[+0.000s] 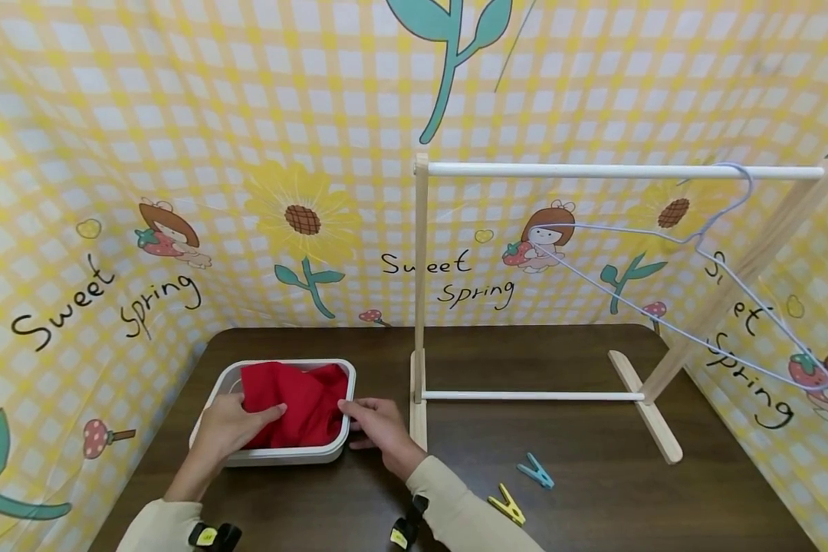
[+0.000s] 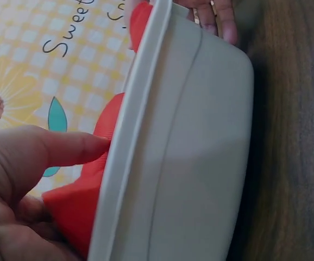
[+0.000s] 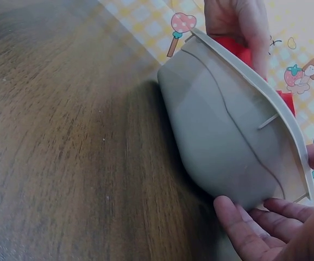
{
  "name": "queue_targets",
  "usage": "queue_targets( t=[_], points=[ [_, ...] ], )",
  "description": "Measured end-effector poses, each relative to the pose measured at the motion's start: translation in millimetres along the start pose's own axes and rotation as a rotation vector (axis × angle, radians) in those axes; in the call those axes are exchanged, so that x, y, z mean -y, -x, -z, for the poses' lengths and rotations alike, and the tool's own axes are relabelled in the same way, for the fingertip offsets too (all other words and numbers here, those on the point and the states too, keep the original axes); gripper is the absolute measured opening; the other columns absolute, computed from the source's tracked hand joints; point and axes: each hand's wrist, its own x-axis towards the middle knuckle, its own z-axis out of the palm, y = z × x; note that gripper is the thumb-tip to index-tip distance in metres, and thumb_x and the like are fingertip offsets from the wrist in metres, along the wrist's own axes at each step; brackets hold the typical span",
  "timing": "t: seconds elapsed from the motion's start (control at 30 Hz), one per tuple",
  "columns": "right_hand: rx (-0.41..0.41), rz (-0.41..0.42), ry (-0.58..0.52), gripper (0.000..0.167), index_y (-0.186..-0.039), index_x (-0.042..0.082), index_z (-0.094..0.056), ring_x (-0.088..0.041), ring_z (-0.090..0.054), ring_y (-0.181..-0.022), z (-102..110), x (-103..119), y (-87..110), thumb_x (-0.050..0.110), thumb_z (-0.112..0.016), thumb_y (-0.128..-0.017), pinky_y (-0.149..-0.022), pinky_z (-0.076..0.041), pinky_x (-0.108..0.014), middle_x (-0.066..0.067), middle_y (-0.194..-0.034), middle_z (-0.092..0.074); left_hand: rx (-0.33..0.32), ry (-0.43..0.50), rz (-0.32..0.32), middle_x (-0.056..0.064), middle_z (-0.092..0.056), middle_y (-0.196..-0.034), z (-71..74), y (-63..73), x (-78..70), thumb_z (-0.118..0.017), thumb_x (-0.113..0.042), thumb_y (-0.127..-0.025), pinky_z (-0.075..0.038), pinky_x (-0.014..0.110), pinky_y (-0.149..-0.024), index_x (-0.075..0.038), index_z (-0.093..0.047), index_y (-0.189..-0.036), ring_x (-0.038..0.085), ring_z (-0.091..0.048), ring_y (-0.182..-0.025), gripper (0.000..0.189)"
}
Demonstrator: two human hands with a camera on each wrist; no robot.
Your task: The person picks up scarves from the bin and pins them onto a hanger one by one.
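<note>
A red cloth point(image 1: 297, 402) lies bunched inside a white plastic tub point(image 1: 286, 458) on the left part of the table. At the tub's left side, my left hand point(image 1: 229, 423) reaches over the rim and holds the cloth, thumb on top; in the left wrist view the cloth's folded corner point(image 2: 78, 204) lies between thumb and fingers. My right hand point(image 1: 382, 431) grips the tub's right end, its thumb over the rim and its fingers against the outer wall point(image 3: 227, 130).
A wooden rack point(image 1: 419, 268) with white rods stands right of the tub. From its top rod hangs a lavender hanger point(image 1: 628, 310), toward the right end. A blue clothespin point(image 1: 537, 470) and a yellow clothespin point(image 1: 507, 506) lie on the brown table point(image 1: 593, 491) in front.
</note>
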Motion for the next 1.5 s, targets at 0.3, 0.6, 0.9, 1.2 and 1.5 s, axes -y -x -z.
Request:
queue_targets(
  t=[0.3, 0.6, 0.9, 1.2, 1.5],
  points=[
    [0.006, 0.004, -0.005, 0.035, -0.108, 0.006, -0.075, -0.013, -0.068, -0.083, 0.0, -1.4, 0.3, 0.036, -0.075, -0.090, -0.072, -0.062, -0.037, 0.000, -0.097, -0.074, -0.025, -0.055, -0.039, 0.000, -0.055, -0.062, -4.3, 0.3, 0.0, -0.077, -0.040, -0.086, -0.040, 0.029, -0.057, -0.009, -0.055, -0.069, 0.016, -0.050, -0.062, 0.041],
    [-0.006, 0.012, 0.003, 0.037, -0.111, 0.004, -0.075, -0.016, -0.069, -0.088, -1.5, 1.0, 3.6, 0.036, -0.073, -0.092, -0.073, -0.062, -0.039, -0.002, -0.100, -0.074, -0.080, -0.082, -0.034, 0.000, -0.052, -0.056, -9.5, 1.7, -3.8, -0.074, -0.045, -0.088, -0.036, 0.030, -0.057, -0.009, -0.055, -0.064, 0.017, -0.048, -0.059, 0.047],
    [0.001, 0.023, 0.018, 0.034, -0.109, 0.004, -0.076, -0.012, -0.065, -0.089, -4.0, -0.9, 6.7, 0.034, -0.071, -0.094, -0.073, -0.062, -0.040, -0.003, -0.100, -0.072, -0.148, -0.124, -0.090, -0.002, -0.039, -0.054, -14.9, -0.3, -1.2, -0.080, -0.032, -0.083, -0.031, 0.030, -0.053, -0.009, -0.045, -0.059, 0.016, -0.038, -0.057, 0.048],
    [0.009, 0.038, 0.016, 0.036, -0.111, 0.004, -0.077, -0.011, -0.069, -0.089, -2.1, 0.7, 2.1, 0.036, -0.073, -0.093, -0.077, -0.062, -0.040, -0.003, -0.102, -0.076, -0.337, -0.099, -0.215, 0.004, -0.044, -0.045, -22.9, -4.0, 1.5, -0.079, -0.012, -0.081, -0.031, 0.033, -0.052, -0.008, -0.043, -0.052, 0.020, -0.040, -0.047, 0.046],
    [0.001, 0.025, 0.024, 0.035, -0.109, 0.005, -0.077, -0.012, -0.069, -0.086, -0.9, 0.9, 2.9, 0.035, -0.074, -0.091, -0.074, -0.062, -0.038, -0.001, -0.099, -0.076, -0.279, -0.060, -0.166, 0.006, -0.050, -0.049, -18.7, -4.5, 4.3, -0.069, -0.011, -0.086, -0.033, 0.033, -0.051, -0.004, -0.048, -0.057, 0.021, -0.045, -0.049, 0.037]
  ],
)
